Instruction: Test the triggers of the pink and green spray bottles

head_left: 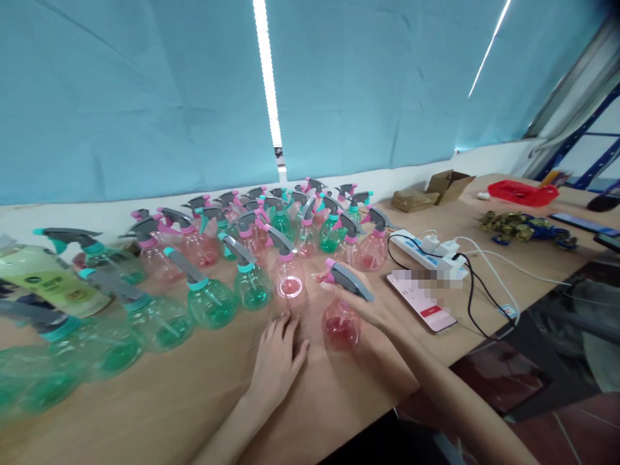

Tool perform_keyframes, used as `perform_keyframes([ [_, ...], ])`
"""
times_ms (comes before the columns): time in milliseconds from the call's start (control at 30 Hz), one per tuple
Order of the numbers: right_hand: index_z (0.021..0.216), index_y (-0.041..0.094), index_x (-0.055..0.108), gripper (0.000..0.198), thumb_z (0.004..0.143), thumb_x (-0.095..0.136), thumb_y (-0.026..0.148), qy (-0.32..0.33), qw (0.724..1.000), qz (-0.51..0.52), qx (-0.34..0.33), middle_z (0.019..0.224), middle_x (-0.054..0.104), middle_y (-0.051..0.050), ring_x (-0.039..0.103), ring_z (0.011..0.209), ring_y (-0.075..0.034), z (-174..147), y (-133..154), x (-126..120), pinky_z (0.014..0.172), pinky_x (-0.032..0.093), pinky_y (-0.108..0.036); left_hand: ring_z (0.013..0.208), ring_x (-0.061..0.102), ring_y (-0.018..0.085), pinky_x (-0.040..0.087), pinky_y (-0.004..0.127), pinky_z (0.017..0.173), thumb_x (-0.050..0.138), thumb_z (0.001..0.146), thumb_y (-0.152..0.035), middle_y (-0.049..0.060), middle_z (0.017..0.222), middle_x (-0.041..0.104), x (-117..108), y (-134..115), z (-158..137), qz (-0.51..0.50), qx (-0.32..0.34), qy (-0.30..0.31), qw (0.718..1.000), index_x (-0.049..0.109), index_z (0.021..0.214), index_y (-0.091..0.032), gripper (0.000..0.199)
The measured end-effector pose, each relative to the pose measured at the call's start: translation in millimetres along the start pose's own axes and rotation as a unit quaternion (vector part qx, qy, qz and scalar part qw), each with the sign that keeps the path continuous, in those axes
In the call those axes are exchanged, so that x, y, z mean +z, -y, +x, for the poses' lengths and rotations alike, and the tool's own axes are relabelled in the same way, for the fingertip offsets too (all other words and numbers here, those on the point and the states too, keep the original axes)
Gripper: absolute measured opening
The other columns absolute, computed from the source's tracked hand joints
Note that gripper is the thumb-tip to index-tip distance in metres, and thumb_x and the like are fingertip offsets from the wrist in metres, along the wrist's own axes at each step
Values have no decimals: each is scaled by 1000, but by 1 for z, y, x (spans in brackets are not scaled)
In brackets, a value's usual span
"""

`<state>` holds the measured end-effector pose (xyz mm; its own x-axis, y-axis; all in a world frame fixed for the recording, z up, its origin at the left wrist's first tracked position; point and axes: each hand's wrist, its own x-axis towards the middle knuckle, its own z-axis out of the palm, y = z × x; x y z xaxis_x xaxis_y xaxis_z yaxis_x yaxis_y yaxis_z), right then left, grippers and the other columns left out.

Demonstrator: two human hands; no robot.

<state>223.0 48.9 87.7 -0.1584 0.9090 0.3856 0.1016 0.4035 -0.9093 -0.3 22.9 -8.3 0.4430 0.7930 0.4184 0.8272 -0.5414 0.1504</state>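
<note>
My right hand (pixel 364 306) is closed round the neck of a pink spray bottle (pixel 341 329), just below its grey and pink trigger head. That bottle stands upright on the table with a little liquid in it. Flat on the tabletop, my left hand (pixel 275 361) has its fingers spread and holds nothing. Its fingertips are by the base of another pink spray bottle (pixel 289 284); whether they touch it I cannot tell. A green spray bottle (pixel 253 287) stands just left of that one, with another green bottle (pixel 213 302) beside it.
Several more pink and green spray bottles crowd the back and left. A large labelled bottle (pixel 48 278) stands far left. On the right are a phone (pixel 421 303), a power strip (pixel 411 245) with cables, small cardboard boxes (pixel 448 186), brass-coloured parts (pixel 513 226) and a red tray (pixel 523 192).
</note>
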Motion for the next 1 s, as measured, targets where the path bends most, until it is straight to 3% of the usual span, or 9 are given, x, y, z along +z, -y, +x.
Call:
perform_keyframes([
  [267, 87, 22, 60, 14, 86, 62, 36, -46, 998, -40, -22, 73, 60, 2, 60, 69, -16, -13, -6, 3, 72, 49, -29, 116, 54, 32, 44, 49, 96, 47, 95, -32, 17, 127, 58, 0, -3, 0, 7, 2, 4, 1000, 54, 126, -12, 38],
  [567, 74, 24, 59, 23, 89, 59, 41, -80, 993, -88, -13, 65, 57, 2, 57, 59, -14, -21, -5, 6, 56, 47, -25, 117, 54, 33, 43, 51, 98, 45, 94, -27, 19, 126, 59, 2, -6, 1, 23, 17, 1, 1000, 56, 124, -11, 36],
  [800, 81, 22, 64, 17, 87, 62, 37, -90, 993, -68, -25, 73, 65, 0, 64, 67, -16, -17, -8, 7, 63, 51, -28, 118, 55, 32, 45, 49, 97, 42, 95, -27, 16, 128, 59, 4, -5, 1, 14, 42, 2, 999, 56, 124, -15, 34],
  [900, 93, 23, 67, 14, 86, 64, 34, -73, 996, -44, -14, 79, 70, -1, 67, 71, -17, -17, -11, 8, 67, 54, -30, 118, 55, 32, 45, 49, 97, 43, 95, -27, 16, 128, 59, 5, -4, 1, 8, 45, 5, 999, 55, 125, -13, 35],
  [1000, 110, 26, 66, 27, 84, 66, 34, -85, 996, -10, -5, 92, 73, -2, 69, 86, -20, -19, -17, 10, 79, 56, -34, 119, 54, 32, 44, 50, 98, 43, 95, -27, 16, 128, 58, 4, -4, 1, 6, 43, 11, 999, 55, 126, -13, 35],
])
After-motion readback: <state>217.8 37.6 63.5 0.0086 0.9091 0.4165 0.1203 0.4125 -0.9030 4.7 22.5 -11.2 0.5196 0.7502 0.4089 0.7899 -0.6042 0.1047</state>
